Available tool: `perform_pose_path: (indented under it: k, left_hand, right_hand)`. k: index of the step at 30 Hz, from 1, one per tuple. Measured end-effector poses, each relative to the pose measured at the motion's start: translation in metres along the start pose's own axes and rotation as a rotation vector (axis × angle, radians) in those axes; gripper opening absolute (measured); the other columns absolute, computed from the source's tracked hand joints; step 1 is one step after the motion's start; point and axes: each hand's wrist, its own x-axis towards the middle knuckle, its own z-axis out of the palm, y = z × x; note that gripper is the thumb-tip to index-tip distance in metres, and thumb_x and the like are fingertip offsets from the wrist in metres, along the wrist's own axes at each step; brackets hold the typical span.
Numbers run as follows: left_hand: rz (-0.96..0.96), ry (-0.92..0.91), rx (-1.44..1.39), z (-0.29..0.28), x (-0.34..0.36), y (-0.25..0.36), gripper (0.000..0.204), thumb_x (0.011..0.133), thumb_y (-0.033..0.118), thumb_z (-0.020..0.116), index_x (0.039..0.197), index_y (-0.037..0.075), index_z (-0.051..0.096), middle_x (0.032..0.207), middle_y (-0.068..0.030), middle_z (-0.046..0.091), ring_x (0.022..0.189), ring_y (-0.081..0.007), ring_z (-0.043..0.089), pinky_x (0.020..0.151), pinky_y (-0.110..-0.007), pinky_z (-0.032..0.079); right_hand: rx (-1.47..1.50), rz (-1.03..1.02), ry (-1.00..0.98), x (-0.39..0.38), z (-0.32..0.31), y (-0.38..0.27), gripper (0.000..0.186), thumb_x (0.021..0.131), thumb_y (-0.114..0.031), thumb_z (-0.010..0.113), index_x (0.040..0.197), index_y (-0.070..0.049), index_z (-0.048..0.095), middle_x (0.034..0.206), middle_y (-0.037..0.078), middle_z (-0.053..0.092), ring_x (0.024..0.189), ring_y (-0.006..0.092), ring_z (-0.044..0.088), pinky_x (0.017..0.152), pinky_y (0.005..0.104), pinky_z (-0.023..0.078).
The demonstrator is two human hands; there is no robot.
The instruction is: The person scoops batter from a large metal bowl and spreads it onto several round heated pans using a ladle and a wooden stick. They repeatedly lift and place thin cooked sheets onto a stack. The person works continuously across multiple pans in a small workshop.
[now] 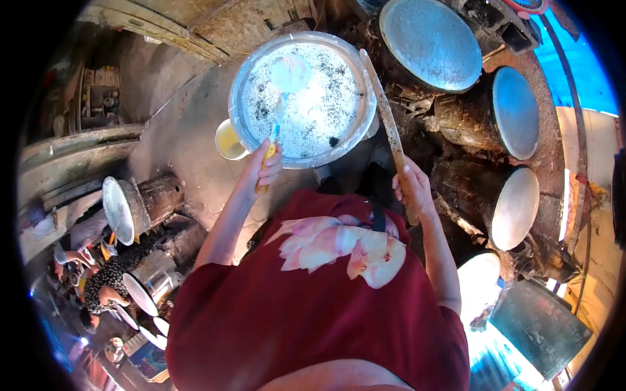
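Note:
My left hand (268, 171) is closed round the yellow handle of a ladle (290, 73) with a blue collar and a pale round bowl. The ladle's bowl is over a wide metal basin (306, 161), whose white inside is dotted with black specks; I cannot tell whether it touches what is in there. My right hand (415, 189) grips the lower end of a long, flat wooden stick (386, 104) with a worn, pale-flecked blade. That stick slants up and left, its tip by the basin's right rim. Against the basin's lower left side stands a yellow-lined tub (230, 141).
Several dark, sooty stoves with round pale tops curve along the right, including a large one (430, 44). A dark square board (540, 329) lies at lower right. More round-topped drums (119, 210) stand at left, near another person (109, 280) in dotted clothing. Wooden boards (215, 23) border the far side.

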Motion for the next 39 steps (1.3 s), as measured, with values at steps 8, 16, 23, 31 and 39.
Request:
perform_pose_path:
  k: [8, 16, 23, 31, 39]
  left_hand:
    - [0.081, 0.095, 0.093, 0.029, 0.059, -0.033, 0.042, 0.109, 0.049, 0.041, 0.103, 0.011, 0.055, 0.062, 0.006, 0.038, 0.038, -0.0033, 0.03, 0.03, -0.02, 0.025]
    - [0.302, 0.264, 0.967, 0.232, 0.202, -0.019, 0.041, 0.109, 0.045, 0.045, 0.103, 0.006, 0.057, 0.064, -0.002, 0.048, 0.046, -0.0124, 0.046, 0.041, -0.028, 0.037]
    - [0.615, 0.215, 1.77, 0.357, 0.372, -0.037, 0.038, 0.108, 0.036, 0.047, 0.107, 0.0, 0.059, 0.091, -0.0295, 0.067, 0.092, -0.0514, 0.064, 0.075, -0.056, 0.048]
    - [0.757, 0.283, 1.643, 0.346, 0.466, -0.078, 0.037, 0.106, 0.034, 0.051, 0.112, -0.001, 0.063, 0.09, -0.0219, 0.071, 0.083, -0.04, 0.068, 0.073, -0.049, 0.052]
    - [0.89, 0.186, 1.38, 0.3, 0.465, -0.054, 0.037, 0.097, 0.029, 0.073, 0.122, 0.002, 0.066, 0.095, -0.0094, 0.073, 0.068, -0.0123, 0.064, 0.057, -0.028, 0.051]
  right_hand:
    - [0.209, -0.105, -0.171, 0.047, -0.071, -0.021, 0.056, 0.108, -0.042, 0.047, 0.155, -0.012, 0.042, 0.069, 0.007, 0.059, 0.044, 0.0101, 0.046, 0.04, 0.0218, 0.038]
    - [0.349, -0.216, 0.198, 0.107, -0.253, -0.071, 0.051, 0.109, -0.035, 0.044, 0.157, -0.017, 0.041, 0.075, 0.006, 0.059, 0.047, 0.0101, 0.047, 0.041, 0.0239, 0.035]
    - [0.464, -0.257, 0.129, 0.146, -0.298, -0.129, 0.052, 0.11, -0.035, 0.044, 0.159, -0.021, 0.038, 0.074, 0.003, 0.055, 0.047, 0.0083, 0.039, 0.044, 0.0238, 0.032]
    - [0.224, -0.179, 0.235, 0.165, -0.299, -0.1, 0.043, 0.107, -0.029, 0.055, 0.148, -0.019, 0.056, 0.085, 0.003, 0.065, 0.063, 0.0119, 0.055, 0.055, 0.0311, 0.044]
    - [-0.374, -0.388, 0.69, 0.188, -0.303, -0.098, 0.041, 0.099, -0.026, 0.064, 0.14, -0.02, 0.062, 0.128, 0.019, 0.068, 0.115, 0.0313, 0.069, 0.099, 0.0366, 0.052]
